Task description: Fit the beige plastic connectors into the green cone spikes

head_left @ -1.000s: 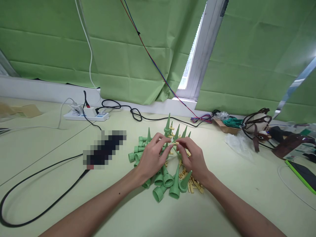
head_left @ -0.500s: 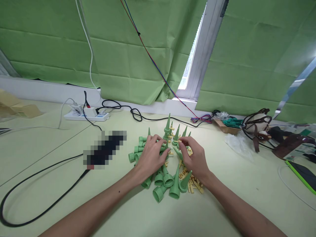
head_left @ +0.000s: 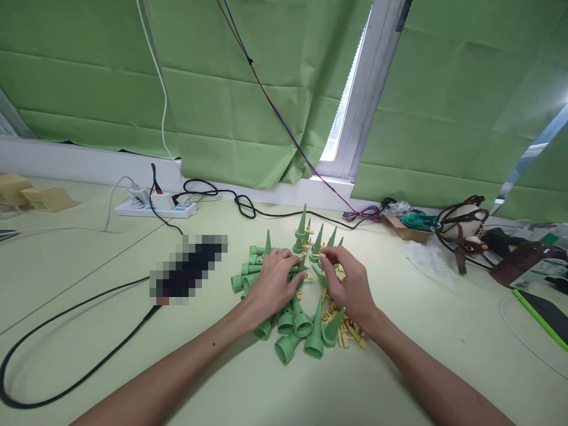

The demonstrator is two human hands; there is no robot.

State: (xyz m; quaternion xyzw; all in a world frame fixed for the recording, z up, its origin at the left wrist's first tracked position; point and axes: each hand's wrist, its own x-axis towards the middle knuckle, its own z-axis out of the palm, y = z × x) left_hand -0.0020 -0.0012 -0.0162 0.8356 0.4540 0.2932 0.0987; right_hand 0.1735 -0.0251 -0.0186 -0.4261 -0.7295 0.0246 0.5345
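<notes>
My left hand (head_left: pixel 278 279) is closed round a green plastic spike (head_left: pixel 302 264), whose pointed tip shows between thumb and fingers; the rest of it is hidden by the hand. Just to the right, my right hand (head_left: pixel 350 281) pinches a small yellow plastic valve (head_left: pixel 316 255) between thumb and index finger. Beneath and in front of the hands lie several loose green spikes (head_left: pixel 315 337) with hollow round bases. Small yellow valves (head_left: pixel 352 332) are heaped by my right wrist. Behind the hands several spikes (head_left: pixel 300 231) stand upright with yellow valves fitted in their sides.
A pixelated dark object (head_left: pixel 189 269) with a black cable lies left of the pile. A white power strip (head_left: pixel 155 205) sits near the wall. On the right are a plastic bag (head_left: pixel 428 260), a small cardboard box (head_left: pixel 406 228) and a green-edged black device (head_left: pixel 544 316).
My left hand has shifted very slightly, and the spike tip in its fingers sits a little differently. My right hand has hardly moved and keeps its pinch.
</notes>
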